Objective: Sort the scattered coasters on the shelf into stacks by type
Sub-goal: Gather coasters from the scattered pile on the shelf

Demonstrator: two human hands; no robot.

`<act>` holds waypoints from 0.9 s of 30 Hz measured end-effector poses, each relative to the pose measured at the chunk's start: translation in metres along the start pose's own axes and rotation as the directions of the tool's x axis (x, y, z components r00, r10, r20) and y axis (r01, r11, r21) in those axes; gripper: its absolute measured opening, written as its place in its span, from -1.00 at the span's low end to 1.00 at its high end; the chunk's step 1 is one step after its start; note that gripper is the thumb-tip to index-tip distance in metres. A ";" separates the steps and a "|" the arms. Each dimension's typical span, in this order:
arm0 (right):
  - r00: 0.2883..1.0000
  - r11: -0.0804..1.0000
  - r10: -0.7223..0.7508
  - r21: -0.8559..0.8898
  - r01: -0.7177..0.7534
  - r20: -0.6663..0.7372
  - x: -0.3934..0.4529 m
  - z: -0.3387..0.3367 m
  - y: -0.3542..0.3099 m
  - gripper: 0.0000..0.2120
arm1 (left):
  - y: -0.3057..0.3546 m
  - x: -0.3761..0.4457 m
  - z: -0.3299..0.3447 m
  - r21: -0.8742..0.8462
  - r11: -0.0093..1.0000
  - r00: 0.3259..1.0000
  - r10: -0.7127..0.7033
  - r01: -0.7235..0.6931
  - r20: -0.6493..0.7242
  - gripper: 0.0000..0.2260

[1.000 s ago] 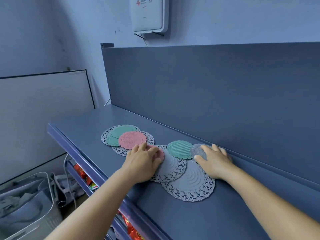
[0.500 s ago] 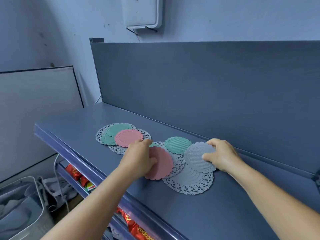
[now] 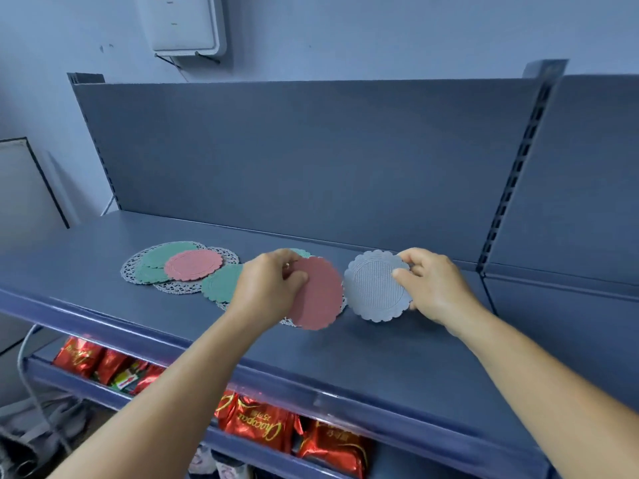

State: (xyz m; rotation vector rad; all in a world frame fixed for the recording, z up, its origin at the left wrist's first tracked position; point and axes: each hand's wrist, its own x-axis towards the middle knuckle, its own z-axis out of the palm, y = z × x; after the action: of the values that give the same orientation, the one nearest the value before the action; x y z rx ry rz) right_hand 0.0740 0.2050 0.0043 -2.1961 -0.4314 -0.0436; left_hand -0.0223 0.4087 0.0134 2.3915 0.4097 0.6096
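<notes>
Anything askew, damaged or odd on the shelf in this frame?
Nothing damaged. The coasters on the shelf lie unsorted: a pink coaster overlaps green coasters and lace doilies. Each hand holds one coaster.

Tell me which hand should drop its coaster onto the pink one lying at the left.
Left. The left hand already grips a pink coaster, matching the lying pink coaster, and is nearer. The right hand holds a grey coaster.

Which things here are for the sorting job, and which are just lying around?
For the job: pink coaster in the left hand; grey coaster in the right hand; green coaster, lace doilies on the shelf.

Lying around: red snack bags below; white wall box.
</notes>
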 end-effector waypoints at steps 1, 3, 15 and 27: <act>1.000 1.000 0.015 0.008 -0.015 -0.022 -0.010 -0.007 0.004 -0.89 | 0.005 -0.004 0.005 -0.018 0.999 0.999 0.027 -0.026 0.021 -0.85; 0.996 0.999 0.049 0.021 -0.047 -0.069 -0.032 -0.023 0.011 -0.88 | 0.018 -0.011 0.016 -0.051 0.997 0.995 0.065 -0.061 0.072 -0.89; 0.919 0.975 0.220 0.045 -0.218 -0.327 -0.130 -0.127 0.077 -0.85 | 0.121 -0.059 0.097 -0.260 0.944 0.915 0.278 -0.204 0.291 -0.93; 0.848 0.957 0.283 0.067 -0.284 -0.449 -0.162 -0.241 0.173 -0.85 | 0.241 -0.089 0.195 -0.342 0.910 0.853 0.361 -0.234 0.377 -0.93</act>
State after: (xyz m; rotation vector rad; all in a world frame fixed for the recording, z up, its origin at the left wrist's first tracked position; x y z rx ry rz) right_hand 0.0065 -0.1256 -0.0081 -2.1412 0.1606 -0.3905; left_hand 0.0363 0.0914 0.0038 2.2330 -0.2420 0.2255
